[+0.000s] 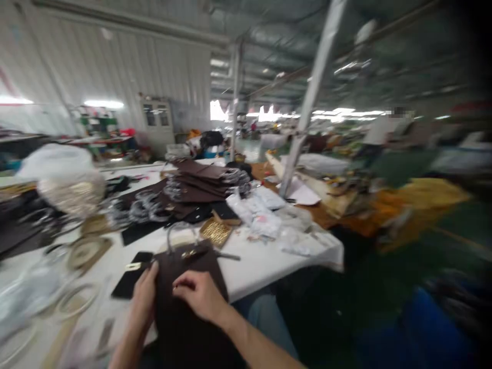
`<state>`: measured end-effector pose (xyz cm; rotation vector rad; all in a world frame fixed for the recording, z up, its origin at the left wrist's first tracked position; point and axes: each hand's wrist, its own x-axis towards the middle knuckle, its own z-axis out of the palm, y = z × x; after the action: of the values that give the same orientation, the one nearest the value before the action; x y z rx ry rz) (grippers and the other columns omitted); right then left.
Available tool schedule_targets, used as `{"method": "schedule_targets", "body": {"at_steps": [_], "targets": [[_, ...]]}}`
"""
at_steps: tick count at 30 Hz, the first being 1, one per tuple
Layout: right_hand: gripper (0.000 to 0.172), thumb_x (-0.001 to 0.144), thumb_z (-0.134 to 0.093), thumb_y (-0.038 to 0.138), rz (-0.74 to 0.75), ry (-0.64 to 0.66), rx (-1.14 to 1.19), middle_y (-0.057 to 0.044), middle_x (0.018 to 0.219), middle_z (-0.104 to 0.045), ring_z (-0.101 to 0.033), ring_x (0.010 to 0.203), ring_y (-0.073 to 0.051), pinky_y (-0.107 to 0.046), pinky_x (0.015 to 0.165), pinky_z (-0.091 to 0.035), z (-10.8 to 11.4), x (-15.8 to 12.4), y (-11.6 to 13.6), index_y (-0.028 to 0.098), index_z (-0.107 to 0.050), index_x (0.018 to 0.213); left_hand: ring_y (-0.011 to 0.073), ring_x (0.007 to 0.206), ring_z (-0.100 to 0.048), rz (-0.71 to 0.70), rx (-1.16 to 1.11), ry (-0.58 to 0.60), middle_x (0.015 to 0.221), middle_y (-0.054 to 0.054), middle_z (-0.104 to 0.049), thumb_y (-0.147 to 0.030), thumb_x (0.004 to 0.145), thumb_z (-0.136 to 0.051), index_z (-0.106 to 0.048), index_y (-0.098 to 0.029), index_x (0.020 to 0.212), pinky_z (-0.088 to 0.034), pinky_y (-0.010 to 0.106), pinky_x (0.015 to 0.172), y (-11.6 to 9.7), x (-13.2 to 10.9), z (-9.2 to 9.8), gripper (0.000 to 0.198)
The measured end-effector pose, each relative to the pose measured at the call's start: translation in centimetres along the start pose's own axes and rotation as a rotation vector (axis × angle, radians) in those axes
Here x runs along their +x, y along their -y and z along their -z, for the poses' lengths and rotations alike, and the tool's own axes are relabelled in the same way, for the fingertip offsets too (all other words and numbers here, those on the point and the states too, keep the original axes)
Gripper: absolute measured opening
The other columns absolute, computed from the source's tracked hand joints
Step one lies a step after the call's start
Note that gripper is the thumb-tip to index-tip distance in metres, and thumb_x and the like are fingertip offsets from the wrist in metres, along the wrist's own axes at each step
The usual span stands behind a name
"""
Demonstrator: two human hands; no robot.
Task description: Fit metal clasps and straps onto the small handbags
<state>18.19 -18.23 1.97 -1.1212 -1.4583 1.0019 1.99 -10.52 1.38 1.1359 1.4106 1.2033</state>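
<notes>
A dark brown handbag (188,333) leans upright at the table's near edge, its handle wrapped in clear plastic and gold-coloured hardware near its top. My left hand (145,292) grips the bag's left side. My right hand (202,294) is closed in a pinch in front of the bag's face; a tiny shiny bit shows at its fingertips, too small to name. Behind the bag stands an open box of small gold-coloured metal pieces (215,231). Left of the bag lies a flat black piece (128,282), with a gold-coloured plate (132,266) above it.
Stacked brown bags (200,182) with plastic-wrapped handles lie farther back on the white table (261,266). White plastic bags (257,210) are to the right, rolls of tape (82,253) to the left. A metal post (307,113) rises behind. A person (380,133) stands far off, blurred.
</notes>
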Motion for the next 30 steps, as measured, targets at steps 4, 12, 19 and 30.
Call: {"method": "schedule_targets", "body": {"at_steps": [4,12,19,30], "targets": [[0.019,0.102,-0.081,0.039,0.019,0.027,0.051,-0.005,0.110,-0.084,-0.081,0.086,-0.022,-0.032,0.080,-0.065,-1.0,1.1,-1.0,0.025,-0.089,0.113,0.0168,0.073,-0.056,-0.032,-0.068,-0.020,0.079,0.002,-0.067,-0.082,0.091,-0.073,-0.066,-0.018,0.082,-0.046,0.029,0.064,1.9,-0.8,6.0,0.065],[0.025,0.102,-0.081,0.041,0.002,-0.106,-0.041,-0.008,0.104,-0.085,-0.083,0.083,-0.026,-0.034,0.076,-0.070,-0.6,3.7,-0.7,0.021,-0.088,0.115,0.0213,0.088,-0.070,-0.088,-0.181,0.176,0.098,0.006,-0.078,-0.065,0.099,-0.073,-0.072,-0.018,0.117,-0.056,0.029,0.077,2.2,-1.7,3.4,0.050],[0.017,0.103,-0.078,0.035,0.029,-0.234,-0.156,-0.007,0.094,-0.085,-0.082,0.079,-0.028,-0.037,0.075,-0.069,-1.6,5.9,0.8,0.022,-0.086,0.112,0.0232,0.090,-0.075,-0.075,-0.257,0.138,0.107,0.009,-0.082,-0.047,0.093,-0.083,-0.067,-0.018,0.133,-0.056,0.031,0.078,1.1,-2.5,3.6,0.051],[0.032,0.114,-0.060,0.026,0.327,-0.166,-0.315,-0.010,0.129,-0.081,-0.076,0.123,-0.029,-0.041,0.112,-0.061,-1.5,6.9,2.8,0.026,-0.083,0.136,0.0241,0.081,-0.070,-0.280,0.230,-0.100,0.089,0.008,-0.078,-0.045,0.097,-0.082,-0.075,-0.020,0.104,-0.043,0.034,0.075,-1.5,-2.8,2.7,0.027]]}}
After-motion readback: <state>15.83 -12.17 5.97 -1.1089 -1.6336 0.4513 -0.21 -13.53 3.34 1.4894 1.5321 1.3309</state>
